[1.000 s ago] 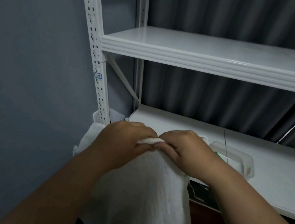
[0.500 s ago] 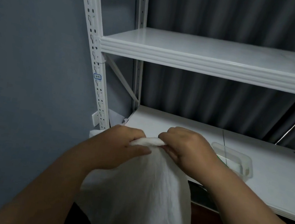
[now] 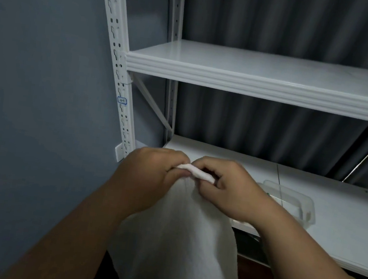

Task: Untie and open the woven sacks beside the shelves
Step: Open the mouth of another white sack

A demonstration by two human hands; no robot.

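Shelves [image 3: 257,83] behind; hands pinch sack [image 3: 177,245] top.

Both bare forearms reach up from the lower corners and converge at centre. The left hand [image 3: 149,177] is curled, knuckles up, thumb and fingers pinching the rolled sack top [image 3: 195,172]. The right hand [image 3: 228,188] mirrors it just beside, fingers bent under, its grip closed on the same roll. The knuckles of the two hands nearly touch.
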